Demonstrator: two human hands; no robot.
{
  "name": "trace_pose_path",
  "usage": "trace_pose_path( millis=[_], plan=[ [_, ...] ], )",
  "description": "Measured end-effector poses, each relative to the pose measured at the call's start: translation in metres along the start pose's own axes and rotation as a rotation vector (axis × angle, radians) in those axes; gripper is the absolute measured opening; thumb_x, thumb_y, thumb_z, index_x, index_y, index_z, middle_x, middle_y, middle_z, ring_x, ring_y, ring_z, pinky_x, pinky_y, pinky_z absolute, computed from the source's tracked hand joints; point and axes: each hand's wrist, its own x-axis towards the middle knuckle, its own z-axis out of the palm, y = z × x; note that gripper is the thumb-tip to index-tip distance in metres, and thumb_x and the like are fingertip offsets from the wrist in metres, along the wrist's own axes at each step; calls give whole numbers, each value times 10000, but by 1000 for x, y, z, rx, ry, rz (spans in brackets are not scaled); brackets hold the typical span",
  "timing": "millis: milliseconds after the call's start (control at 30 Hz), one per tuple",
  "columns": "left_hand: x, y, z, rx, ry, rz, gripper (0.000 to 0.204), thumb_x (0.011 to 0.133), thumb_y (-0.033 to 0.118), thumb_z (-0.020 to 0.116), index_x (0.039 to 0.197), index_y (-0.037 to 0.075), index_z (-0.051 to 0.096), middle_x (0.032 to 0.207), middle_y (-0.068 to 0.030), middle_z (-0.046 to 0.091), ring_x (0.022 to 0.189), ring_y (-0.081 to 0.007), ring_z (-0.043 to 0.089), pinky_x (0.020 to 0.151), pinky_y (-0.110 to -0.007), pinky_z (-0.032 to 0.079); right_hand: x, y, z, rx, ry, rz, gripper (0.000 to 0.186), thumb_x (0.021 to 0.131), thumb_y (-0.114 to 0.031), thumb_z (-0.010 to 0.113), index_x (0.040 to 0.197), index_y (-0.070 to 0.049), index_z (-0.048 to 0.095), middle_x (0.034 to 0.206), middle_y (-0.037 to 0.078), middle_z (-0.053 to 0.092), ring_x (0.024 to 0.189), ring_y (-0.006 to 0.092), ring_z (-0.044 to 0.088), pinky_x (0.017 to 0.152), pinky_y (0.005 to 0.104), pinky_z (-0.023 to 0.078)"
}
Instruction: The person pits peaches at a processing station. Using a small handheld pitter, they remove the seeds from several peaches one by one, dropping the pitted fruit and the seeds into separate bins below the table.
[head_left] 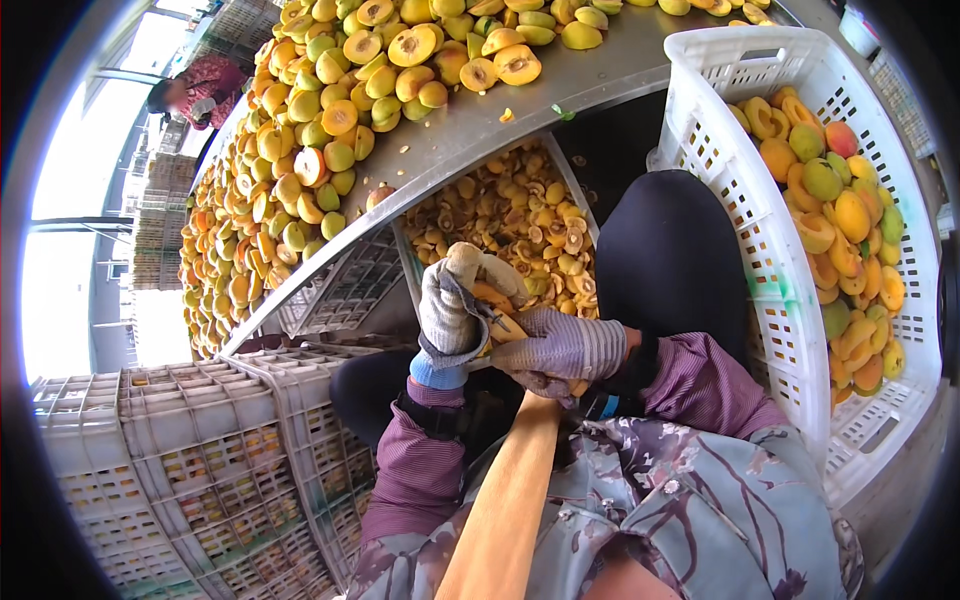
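My left hand (455, 310), in a whitish knit glove with a blue cuff, is closed around a yellow-orange peach (492, 297) in front of my lap. Pressed up against it is my right hand (565, 345), in a grey-purple striped glove with its fingers curled. What the right hand grips is mostly covered by its fingers; a thin pale edge shows between the two hands. Just beyond them, a crate under the table holds many cut peach pieces (545, 225).
A metal table (455, 130) carries a heap of halved peaches (330, 120). At my right stands a white plastic crate (745, 230) with whole and cut peaches (850, 220). Grey crates (200, 440) are stacked at my left. Another person (205, 90) is at the far left.
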Motion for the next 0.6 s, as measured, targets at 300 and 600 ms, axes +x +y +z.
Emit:
trace_pose_path(
  millis=[300, 600],
  plan=[
    [16, -39, -54, -172, 869, 25, 486, 971, 441, 429, 849, 10, 616, 757, -103, 629, 686, -180, 598, 621, -249, 493, 12, 1, 10, 412, 211, 134, 250, 910, -253, 583, 744, -76, 523, 556, 24, 492, 394, 106, 434, 362, 254, 347],
    [80, 59, 20, -185, 6, 191, 481, 909, 342, 577, 1241, 1, 507, 1191, -136, 590, 1037, -224, 598, 870, -340, 481, 24, 20, -10, 477, 393, 98, 199, 881, -258, 617, 829, -88, 527, 613, -11, 498, 449, 81, 469, 401, 215, 373]
  ],
)
